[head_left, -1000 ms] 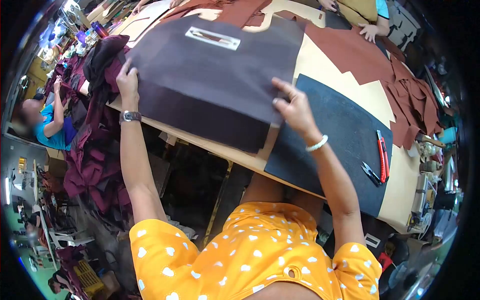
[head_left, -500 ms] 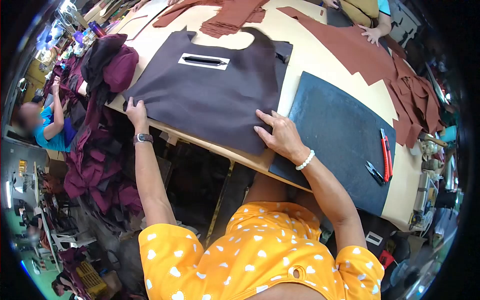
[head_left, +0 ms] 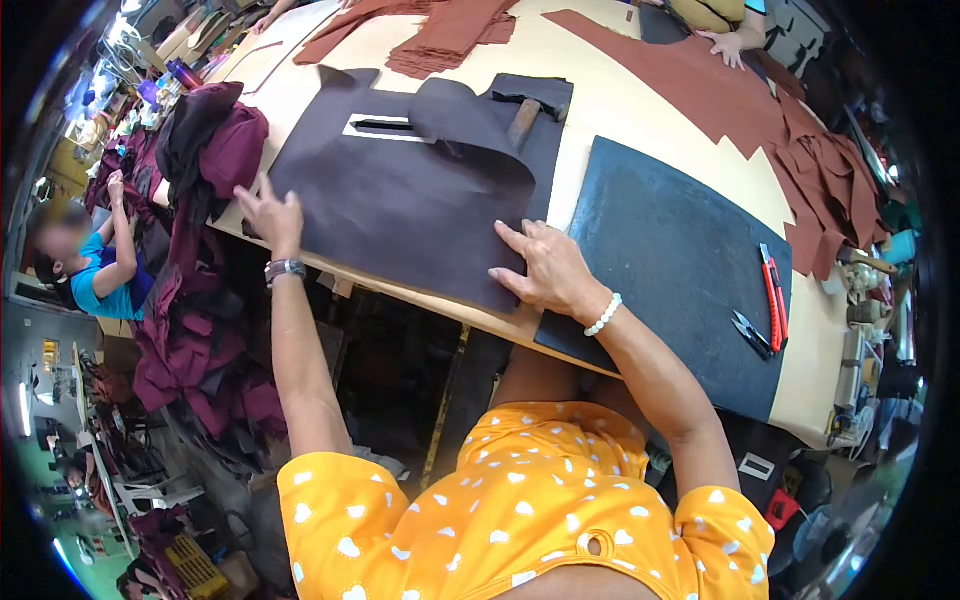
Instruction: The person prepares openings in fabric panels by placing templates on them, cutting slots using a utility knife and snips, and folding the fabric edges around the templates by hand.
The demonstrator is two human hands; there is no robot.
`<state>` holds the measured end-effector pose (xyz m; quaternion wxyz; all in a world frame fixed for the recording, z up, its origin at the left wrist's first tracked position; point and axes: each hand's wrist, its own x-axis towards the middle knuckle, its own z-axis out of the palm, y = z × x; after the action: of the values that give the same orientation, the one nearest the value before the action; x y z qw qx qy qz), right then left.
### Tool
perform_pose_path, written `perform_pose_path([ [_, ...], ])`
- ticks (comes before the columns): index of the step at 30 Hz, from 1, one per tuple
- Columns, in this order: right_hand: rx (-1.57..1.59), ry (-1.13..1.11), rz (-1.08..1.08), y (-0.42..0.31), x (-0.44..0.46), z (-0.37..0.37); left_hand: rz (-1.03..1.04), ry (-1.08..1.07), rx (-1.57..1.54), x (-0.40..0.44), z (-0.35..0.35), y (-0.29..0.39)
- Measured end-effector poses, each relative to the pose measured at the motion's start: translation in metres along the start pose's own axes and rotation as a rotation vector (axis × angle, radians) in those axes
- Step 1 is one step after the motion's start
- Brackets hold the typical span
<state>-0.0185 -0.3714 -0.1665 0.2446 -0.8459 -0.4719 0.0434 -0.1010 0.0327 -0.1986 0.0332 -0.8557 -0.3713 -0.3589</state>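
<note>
A dark brown leather sheet lies along the near edge of the table. Its upper right part curls up and over, and the left far corner lifts slightly. Near its far side is a white rectangle with a dark slot. My left hand, a little blurred, hovers at or just over the sheet's left edge with fingers spread, and I cannot tell if it touches. At the sheet's near right corner, my right hand rests its outstretched fingers on the leather. Behind the curl, a hammer lies on dark leather.
Right of the sheet is a black cutting mat with a red cutter and small snips. Reddish-brown leather pieces cover the far side, where another person's hand rests. Maroon fabric piles up at left; a co-worker sits beyond.
The leather's far right part, flat before, now curls over toward me, uncovering the hammer. My left hand has lifted its fingers and spread them; my right hand has shifted slightly left.
</note>
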Motion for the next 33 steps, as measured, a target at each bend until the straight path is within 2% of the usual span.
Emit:
perform_pose_path([
  [2,-0.004,-0.016,-0.012,0.000,0.001,-0.001,0.202,0.011,0.071,0.005,-0.014,0.052],
  [5,0.003,0.010,-0.035,0.004,0.000,0.002,0.550,-0.004,-0.083,0.017,0.011,0.104],
  [8,0.036,0.007,-0.023,0.003,0.000,0.000,0.768,-0.229,-0.067,0.037,0.036,0.131],
  [9,0.067,0.069,-0.056,0.005,0.000,0.003,0.783,-0.321,0.001,0.045,0.040,0.138],
  [11,0.075,0.041,-0.056,0.009,0.000,0.005,0.812,-0.507,0.143,0.062,0.045,0.145],
  [14,0.104,0.015,-0.068,0.009,0.000,0.004,0.778,-0.548,0.164,0.071,0.042,0.152],
  [15,0.111,0.023,-0.081,0.009,-0.001,0.005,0.767,-0.494,0.130,0.068,0.045,0.151],
  [19,0.106,-0.082,-0.081,0.004,0.000,-0.008,0.549,-0.490,0.081,0.056,0.055,0.156],
  [21,0.241,0.052,-0.031,0.006,0.000,-0.002,0.407,-0.494,0.082,0.042,0.062,0.163],
  [22,0.308,0.120,-0.006,0.008,0.000,0.003,0.288,-0.580,-0.010,0.034,0.065,0.168],
  [23,0.348,0.252,-0.038,0.011,0.000,0.011,0.225,-0.438,-0.042,0.016,0.068,0.174],
  [25,0.507,0.323,0.109,0.012,0.003,0.008,0.091,-0.215,-0.159,-0.017,0.076,0.185],
  [27,0.708,0.383,0.247,0.018,0.009,0.007,0.068,-0.223,-0.177,-0.016,0.083,0.186],
  [33,0.426,0.385,0.336,0.059,0.071,0.001,0.054,-0.281,-0.226,-0.018,0.082,0.181],
])
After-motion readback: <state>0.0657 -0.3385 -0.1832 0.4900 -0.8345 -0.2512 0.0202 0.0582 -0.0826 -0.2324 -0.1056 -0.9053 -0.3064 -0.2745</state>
